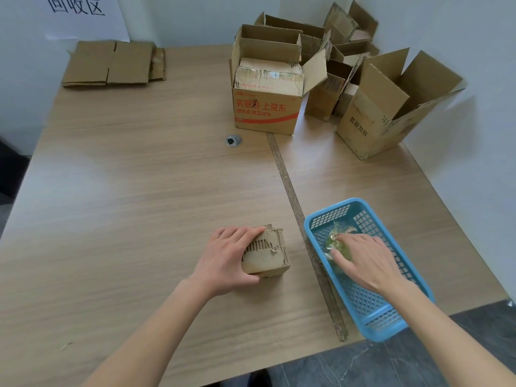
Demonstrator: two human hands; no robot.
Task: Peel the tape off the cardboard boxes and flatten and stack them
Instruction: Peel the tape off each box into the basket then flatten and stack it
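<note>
Now the small box (266, 252) is being steadied by the left hand (229, 261), fingers curled round it, while wadded tape (336, 243) is being pressed into the blue basket (391, 322) beside it by the right hand (368, 261), fingers extended.

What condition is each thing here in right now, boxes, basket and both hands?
Small box: closed, torn, gripped by left hand.
Right hand: fingers straight, pressing tape wad into blue basket.
Printed box: upright, flaps open.
Flattened cardboard: stacked flat.
Large box: tilted, open.

Single head-worn view, looking forward and down, close over the table (139, 191), wide-angle.
</note>
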